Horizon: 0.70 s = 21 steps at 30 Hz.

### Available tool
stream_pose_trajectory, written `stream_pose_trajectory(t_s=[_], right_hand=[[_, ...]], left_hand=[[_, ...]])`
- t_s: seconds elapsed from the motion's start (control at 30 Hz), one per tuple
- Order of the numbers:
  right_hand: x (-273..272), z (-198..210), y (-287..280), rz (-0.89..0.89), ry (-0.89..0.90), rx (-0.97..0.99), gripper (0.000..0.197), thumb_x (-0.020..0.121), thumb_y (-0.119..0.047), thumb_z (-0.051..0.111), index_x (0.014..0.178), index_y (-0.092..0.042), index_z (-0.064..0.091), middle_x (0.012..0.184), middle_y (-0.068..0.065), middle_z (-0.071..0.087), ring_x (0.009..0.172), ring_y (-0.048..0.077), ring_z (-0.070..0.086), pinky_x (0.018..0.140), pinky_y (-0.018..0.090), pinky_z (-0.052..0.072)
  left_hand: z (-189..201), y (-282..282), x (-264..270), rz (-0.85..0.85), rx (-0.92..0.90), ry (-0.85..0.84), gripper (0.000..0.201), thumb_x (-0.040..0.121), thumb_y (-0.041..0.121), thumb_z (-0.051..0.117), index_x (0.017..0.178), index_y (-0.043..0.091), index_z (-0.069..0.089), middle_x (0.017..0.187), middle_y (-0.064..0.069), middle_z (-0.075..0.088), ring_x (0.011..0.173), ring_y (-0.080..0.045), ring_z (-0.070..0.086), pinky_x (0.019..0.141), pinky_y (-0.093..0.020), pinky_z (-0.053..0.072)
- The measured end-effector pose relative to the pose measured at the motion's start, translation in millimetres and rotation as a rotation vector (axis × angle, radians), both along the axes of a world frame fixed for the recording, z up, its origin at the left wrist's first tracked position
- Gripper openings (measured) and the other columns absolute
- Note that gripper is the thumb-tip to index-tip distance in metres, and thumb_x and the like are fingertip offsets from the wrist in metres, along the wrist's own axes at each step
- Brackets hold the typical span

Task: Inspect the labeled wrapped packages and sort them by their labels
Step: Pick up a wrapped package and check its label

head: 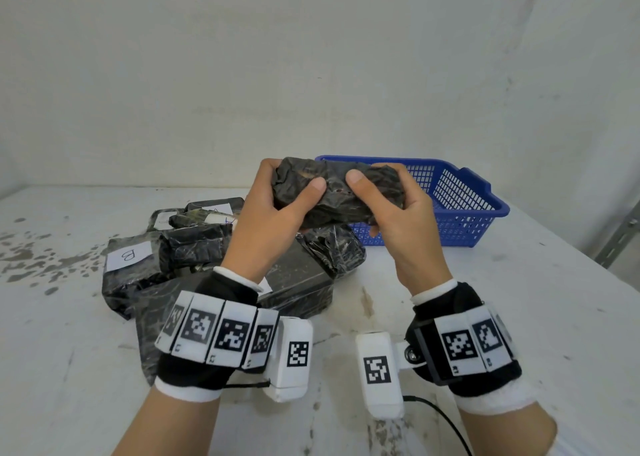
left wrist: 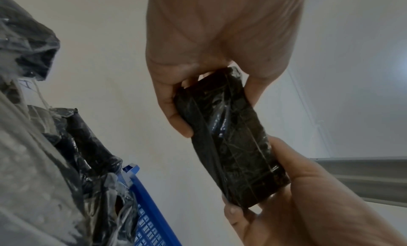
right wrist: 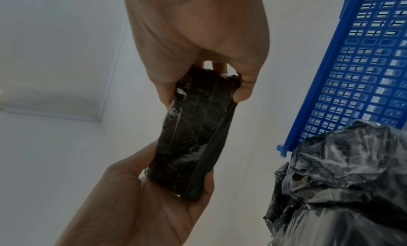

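I hold a black wrapped package [head: 337, 192] up over the table with both hands. My left hand [head: 277, 213] grips its left end and my right hand [head: 391, 213] grips its right end, thumbs on the near face. No label shows on it in any view. The left wrist view has the package [left wrist: 231, 136] running from my left hand [left wrist: 209, 40] down to my right hand [left wrist: 297, 188]. In the right wrist view the package [right wrist: 193, 136] spans my right hand [right wrist: 198, 32] and left hand [right wrist: 143, 206].
A pile of several black wrapped packages [head: 207, 247] lies on the stained white table [head: 485, 317] below my left hand; one carries a white label B [head: 129, 255]. A blue mesh basket [head: 467, 206] stands behind my right hand, against the wall.
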State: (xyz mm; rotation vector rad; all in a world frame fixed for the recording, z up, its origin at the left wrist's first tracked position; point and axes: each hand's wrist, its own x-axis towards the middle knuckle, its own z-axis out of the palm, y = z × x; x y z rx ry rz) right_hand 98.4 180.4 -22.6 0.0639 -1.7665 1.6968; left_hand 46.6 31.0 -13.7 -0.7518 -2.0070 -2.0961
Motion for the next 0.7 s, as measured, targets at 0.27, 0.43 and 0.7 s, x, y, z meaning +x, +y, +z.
stream_pose_trajectory(t_s=[0.27, 0.43, 0.7], right_hand=[[-0.3, 0.1, -3.5, 0.038, 0.016, 0.085, 0.026, 0.081, -0.016, 0.082, 0.097, -0.022, 0.063, 0.09, -0.009, 0.072, 0.087, 0.006, 0.071, 0.075, 0.019, 0.055], [-4.1, -4.8, -4.9, -0.039, 0.004, 0.09, 0.036, 0.073, -0.037, 0.087, 0.099, -0.029, 0.064, 0.106, 0.003, 0.072, 0.102, 0.018, 0.07, 0.09, 0.041, 0.059], [-1.2, -1.5, -6.1, -0.038, -0.041, 0.114, 0.05, 0.086, -0.052, 0.068, 0.132, -0.04, 0.056, 0.118, -0.009, 0.069, 0.106, 0.006, 0.068, 0.088, 0.031, 0.059]], left_hand=[[0.3, -6.4, -3.4, 0.056, -0.152, 0.024, 0.036, 0.088, 0.055, 0.057, 0.104, 0.023, 0.05, 0.095, 0.004, 0.066, 0.092, -0.013, 0.066, 0.084, -0.046, 0.055], [-0.9, -6.4, -4.3, 0.046, -0.173, 0.057, 0.025, 0.088, 0.045, 0.062, 0.1, 0.027, 0.05, 0.082, 0.015, 0.061, 0.072, 0.002, 0.061, 0.069, -0.028, 0.05], [-1.6, -5.5, -7.3, 0.016, -0.047, 0.149, 0.026, 0.09, 0.017, 0.067, 0.109, 0.016, 0.05, 0.091, 0.01, 0.062, 0.077, 0.008, 0.061, 0.071, -0.01, 0.048]])
